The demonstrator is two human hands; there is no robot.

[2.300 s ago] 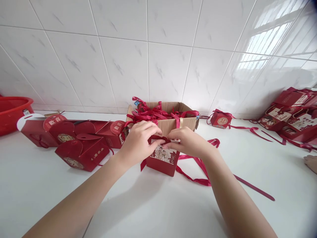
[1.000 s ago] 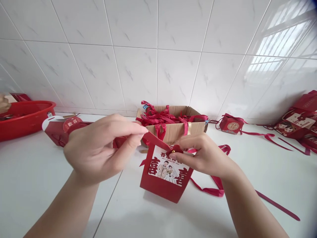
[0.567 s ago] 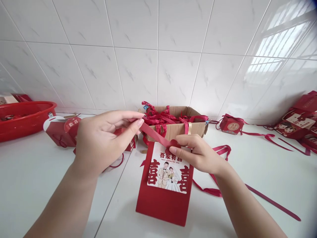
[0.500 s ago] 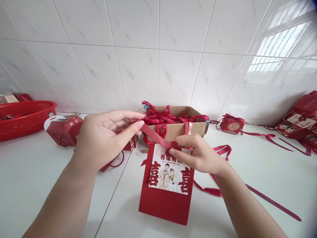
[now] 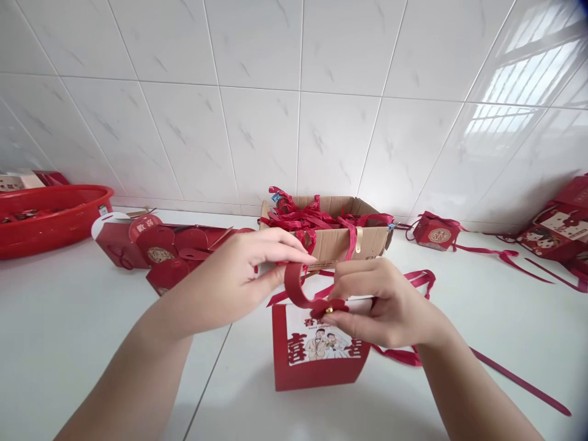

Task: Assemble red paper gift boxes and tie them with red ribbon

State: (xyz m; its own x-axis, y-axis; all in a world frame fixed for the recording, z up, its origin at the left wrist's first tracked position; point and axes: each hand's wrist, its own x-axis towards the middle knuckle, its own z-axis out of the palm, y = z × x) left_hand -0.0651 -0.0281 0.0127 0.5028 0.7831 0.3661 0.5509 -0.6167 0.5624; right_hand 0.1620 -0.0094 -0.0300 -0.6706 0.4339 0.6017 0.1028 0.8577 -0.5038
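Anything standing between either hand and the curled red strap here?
Nothing visible: the left hand meets the red strap at its curled end, the right hand pinches its gold-studded end, and the cardboard carton stands behind.

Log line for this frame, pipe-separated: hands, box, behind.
left hand: at curled red strap | right hand: pinching its flower-shaped end by gold stud | red box: couple print facing camera | behind: carton, red ribbons inside

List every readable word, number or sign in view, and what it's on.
"喜": left side of the white label on the front red box; its right-hand match is less clear.
"吾": that label's top; the row's rest is unclear.
"歡喜": round tab, left.
Too small or blurred: the line beneath "吾", and marks on the cardboard box, far-right boxes, gold medallions and basin tag.
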